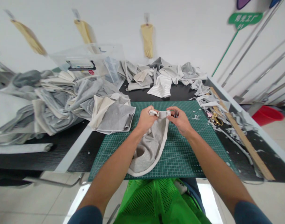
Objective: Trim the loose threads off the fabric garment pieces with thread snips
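both hands (164, 120) pinch a gray cloth (149, 151) above a green cutting mat (179, 149).

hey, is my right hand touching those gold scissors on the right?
Apart. The head view shows bare green mat between your right hand, which pinches the edge of the grey cloth, and the gold scissors.

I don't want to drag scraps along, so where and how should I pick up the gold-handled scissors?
Probably by the gold loops, right hand coming from above on the green mat side: the loops show just beyond its right edge, while loose scraps crowd around and the blades are unclear.
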`<state>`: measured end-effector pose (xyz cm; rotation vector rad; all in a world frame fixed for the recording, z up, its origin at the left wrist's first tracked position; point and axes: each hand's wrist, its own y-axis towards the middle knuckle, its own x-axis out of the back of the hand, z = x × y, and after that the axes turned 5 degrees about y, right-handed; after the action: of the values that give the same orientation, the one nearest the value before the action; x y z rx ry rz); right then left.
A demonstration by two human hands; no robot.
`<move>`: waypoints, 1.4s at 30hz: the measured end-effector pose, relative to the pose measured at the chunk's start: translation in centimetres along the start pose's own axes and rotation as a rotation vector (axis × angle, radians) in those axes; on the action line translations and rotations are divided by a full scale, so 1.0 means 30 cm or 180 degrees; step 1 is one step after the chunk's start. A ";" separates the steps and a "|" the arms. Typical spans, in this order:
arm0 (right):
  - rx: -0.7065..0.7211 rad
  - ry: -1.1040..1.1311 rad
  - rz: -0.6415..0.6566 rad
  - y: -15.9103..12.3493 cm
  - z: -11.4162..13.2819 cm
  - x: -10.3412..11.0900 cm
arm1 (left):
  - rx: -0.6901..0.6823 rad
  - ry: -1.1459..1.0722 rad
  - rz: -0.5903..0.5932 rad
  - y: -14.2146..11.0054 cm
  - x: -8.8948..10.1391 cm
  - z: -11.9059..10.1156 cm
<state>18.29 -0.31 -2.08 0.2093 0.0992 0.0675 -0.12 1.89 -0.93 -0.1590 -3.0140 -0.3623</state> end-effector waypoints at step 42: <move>0.0115 0.0135 -0.0217 -0.020 0.023 -0.039 | -0.0023 0.0115 0.0075 -0.035 -0.024 -0.048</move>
<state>17.22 -1.11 -1.43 0.2405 0.1499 0.0023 0.61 0.45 0.14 -0.1864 -2.9728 -0.3698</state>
